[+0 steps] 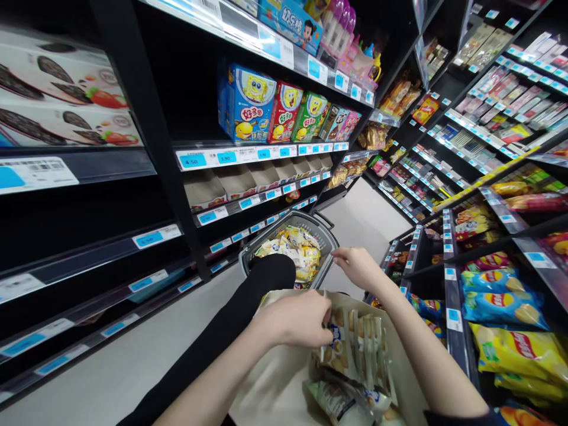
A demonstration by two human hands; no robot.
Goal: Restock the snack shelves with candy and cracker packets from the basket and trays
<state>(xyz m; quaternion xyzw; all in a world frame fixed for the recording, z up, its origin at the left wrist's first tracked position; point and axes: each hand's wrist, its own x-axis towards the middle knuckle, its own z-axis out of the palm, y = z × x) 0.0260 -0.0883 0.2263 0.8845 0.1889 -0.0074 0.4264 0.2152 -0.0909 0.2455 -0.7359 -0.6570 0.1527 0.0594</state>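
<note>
My left hand (298, 321) is closed on the top of a snack packet (339, 349), one of several upright packets inside an open cardboard box (275, 378) resting on my lap. My right hand (356, 266) hovers just beyond the box's far edge with fingers curled and pinched together; what it holds, if anything, I cannot make out. In front of my black-trousered knee (270, 272) stands a grey shopping basket (326, 236) filled with yellow and white snack packets (295, 247).
Black shelves (146, 118) line the left with cartoon snack boxes (261, 106) and blue price tags. Shelves on the right hold chip bags (506, 307). The pale aisle floor (359, 219) runs ahead between them.
</note>
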